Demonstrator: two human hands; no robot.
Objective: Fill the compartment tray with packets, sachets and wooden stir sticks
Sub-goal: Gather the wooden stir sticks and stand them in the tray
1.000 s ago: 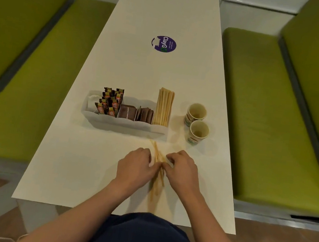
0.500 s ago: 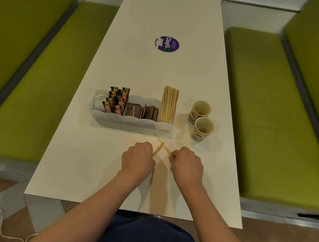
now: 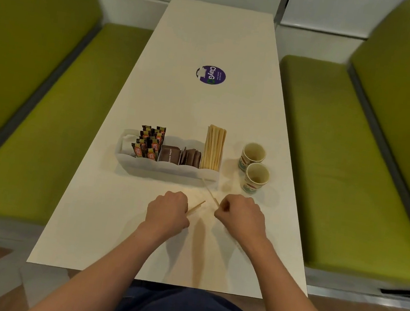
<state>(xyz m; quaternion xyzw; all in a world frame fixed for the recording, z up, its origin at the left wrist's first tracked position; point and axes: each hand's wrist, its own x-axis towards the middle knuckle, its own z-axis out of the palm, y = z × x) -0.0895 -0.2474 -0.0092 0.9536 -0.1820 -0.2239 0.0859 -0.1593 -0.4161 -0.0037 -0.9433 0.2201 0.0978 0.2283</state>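
A white compartment tray point(image 3: 167, 170) stands across the middle of the table. It holds orange and brown packets point(image 3: 150, 142) at its left, brown sachets point(image 3: 180, 156) in the middle, and a bundle of upright wooden stir sticks point(image 3: 214, 147) at its right end. Just in front of the tray, my left hand point(image 3: 168, 212) is closed around a stir stick point(image 3: 196, 207) that points up and to the right. My right hand point(image 3: 240, 217) is closed around another stir stick point(image 3: 209, 192) that points up and left toward the tray's right end.
Two paper cups point(image 3: 254, 166) stand right of the tray. A round purple sticker point(image 3: 211, 75) lies farther up the white table point(image 3: 205, 108). Green bench seats point(image 3: 342, 161) flank the table on both sides. The table's near edge is at my lap.
Both hands held one bundle of sticks together near the table's front edge; they have since moved up toward the tray and apart, each holding a stick.
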